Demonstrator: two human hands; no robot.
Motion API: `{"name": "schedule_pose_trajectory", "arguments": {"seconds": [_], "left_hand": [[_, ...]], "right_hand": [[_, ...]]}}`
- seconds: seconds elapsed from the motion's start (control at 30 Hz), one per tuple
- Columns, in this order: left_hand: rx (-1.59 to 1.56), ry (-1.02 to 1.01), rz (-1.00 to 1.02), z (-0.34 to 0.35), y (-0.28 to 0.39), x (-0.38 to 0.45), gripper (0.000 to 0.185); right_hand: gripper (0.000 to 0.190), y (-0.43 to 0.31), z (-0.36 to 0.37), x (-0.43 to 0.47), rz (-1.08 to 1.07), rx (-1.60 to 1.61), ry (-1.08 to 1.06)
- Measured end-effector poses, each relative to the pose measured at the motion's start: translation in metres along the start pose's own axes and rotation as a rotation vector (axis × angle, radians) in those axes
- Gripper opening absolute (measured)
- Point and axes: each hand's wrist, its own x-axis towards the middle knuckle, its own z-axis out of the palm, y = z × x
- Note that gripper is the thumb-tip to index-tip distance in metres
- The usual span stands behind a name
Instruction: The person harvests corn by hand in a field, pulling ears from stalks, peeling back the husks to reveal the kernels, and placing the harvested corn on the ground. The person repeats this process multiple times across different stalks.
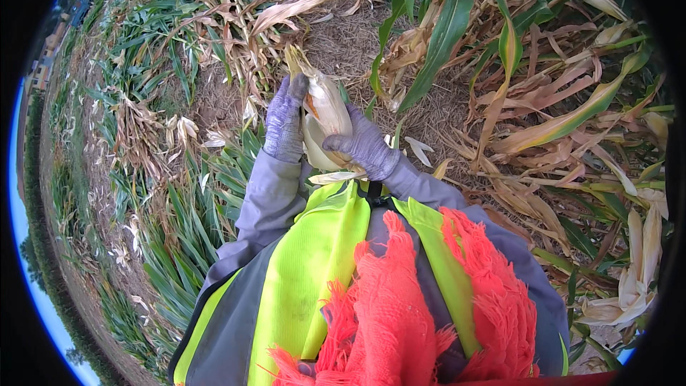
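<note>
An ear of maize in pale, dry husk is held between my two gloved hands, in front of my chest. My left hand, in a grey-purple knit glove, grips the ear's upper left side near the narrow, yellowish end. On the lower right, my right hand clasps it with the thumb across the husk. Orange kernels show through a gap in the husk. A loosened husk leaf hangs down between the hands, and another pale strip lies below, by my vest.
Standing maize stalks with drying leaves crowd the right side. Cut green stalks lie in rows at left, with a dry tassel-like bundle. Husk scraps litter the straw-covered soil. A red fringed scarf hangs over my yellow vest.
</note>
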Motion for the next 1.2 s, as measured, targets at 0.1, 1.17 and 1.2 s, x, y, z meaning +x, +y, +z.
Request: {"name": "schedule_pose_trajectory", "arguments": {"seconds": [0.1, 1.17, 1.2], "left_hand": [[-0.037, -0.111, -0.051, -0.014, -0.008, 0.001, 0.032], [0.216, -0.637, -0.207, -0.032, -0.048, -0.071, 0.038], [0.336, -0.632, -0.221, -0.034, -0.049, -0.069, 0.037]], "right_hand": [[0.063, -0.008, 0.002, -0.002, 0.032, 0.011, -0.01], [0.047, 0.004, -0.085, 0.02, -0.024, 0.919, 0.739], [0.046, 0.002, -0.083, 0.018, -0.032, 0.876, 0.734]]}}
